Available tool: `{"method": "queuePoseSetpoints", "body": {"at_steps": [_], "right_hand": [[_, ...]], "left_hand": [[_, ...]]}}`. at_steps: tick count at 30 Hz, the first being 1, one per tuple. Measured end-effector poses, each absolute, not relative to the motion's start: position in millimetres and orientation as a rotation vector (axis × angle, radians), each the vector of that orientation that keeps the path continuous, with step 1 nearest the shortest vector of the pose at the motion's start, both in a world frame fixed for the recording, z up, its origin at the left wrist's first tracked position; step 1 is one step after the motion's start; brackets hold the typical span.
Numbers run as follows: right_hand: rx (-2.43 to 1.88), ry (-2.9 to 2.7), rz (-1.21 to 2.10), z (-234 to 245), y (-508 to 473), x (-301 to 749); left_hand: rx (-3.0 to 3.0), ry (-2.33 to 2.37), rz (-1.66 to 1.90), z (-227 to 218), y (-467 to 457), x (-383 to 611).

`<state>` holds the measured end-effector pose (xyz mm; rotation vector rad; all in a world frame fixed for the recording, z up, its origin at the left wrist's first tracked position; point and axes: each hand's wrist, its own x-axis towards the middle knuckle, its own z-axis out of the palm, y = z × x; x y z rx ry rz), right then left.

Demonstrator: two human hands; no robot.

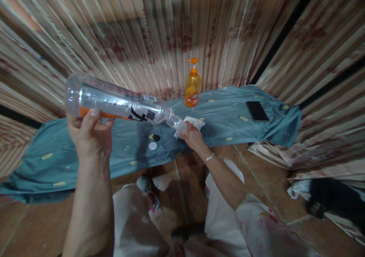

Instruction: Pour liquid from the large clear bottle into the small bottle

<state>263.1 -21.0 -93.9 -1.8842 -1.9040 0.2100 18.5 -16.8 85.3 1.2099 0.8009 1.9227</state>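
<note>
My left hand (92,133) is closed around the base end of a large clear plastic bottle (114,99) with a silver, black and orange label. The large bottle is tipped nearly level, its neck pointing right and slightly down. Its mouth meets the mouth of a small clear bottle (178,123), which is also tilted. My right hand (194,136) grips the small bottle near its lower end, above a white tissue (196,123). Whether the tissue is held too I cannot tell. A white cap (153,146) and a black cap (156,137) lie below the bottles.
An orange pump bottle (192,89) stands upright at the back of the green cloth-covered bench (222,126). A black phone (257,111) lies on the cloth to the right. Striped curtains (182,32) hang behind. Dark fabric (333,200) sits at the lower right.
</note>
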Motion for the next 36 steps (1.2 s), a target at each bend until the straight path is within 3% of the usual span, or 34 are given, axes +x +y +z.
{"method": "queuePoseSetpoints", "body": {"at_steps": [36], "right_hand": [[-1.884, -1.863, 0.269, -91.9, -19.3, 263.7]], "left_hand": [[1.136, 0.759, 1.95, 87.8, -5.3, 21.3]]}}
